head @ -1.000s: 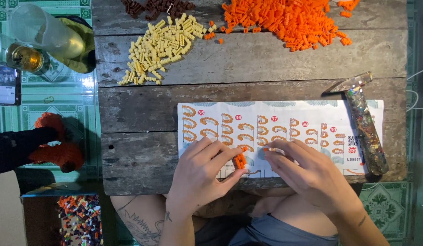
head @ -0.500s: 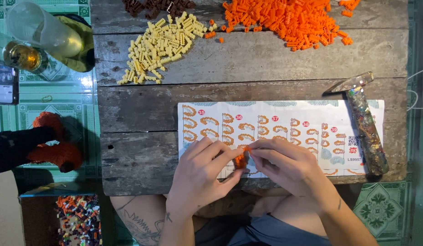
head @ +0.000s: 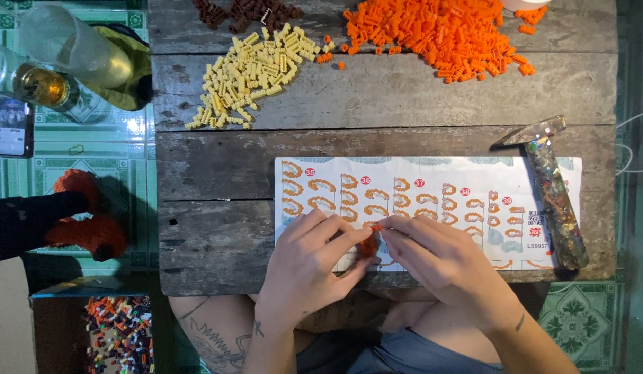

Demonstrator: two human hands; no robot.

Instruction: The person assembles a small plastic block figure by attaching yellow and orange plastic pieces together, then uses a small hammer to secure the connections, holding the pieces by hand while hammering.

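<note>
My left hand and my right hand meet at the near edge of a wooden table. Between their fingertips sits a small orange brick assembly, pinched from both sides. Both hands rest over a printed instruction sheet showing orange build steps. Far back lie a pile of orange bricks, a pile of pale yellow bricks and some brown bricks.
A paint-speckled hammer lies on the sheet's right end. On the tiled floor to the left stand a clear bottle, a glass of amber drink, a phone, and a box of mixed bricks.
My right hand has slid left along the sheet to join the left hand at the orange assembly. The left hand has stayed in place.
</note>
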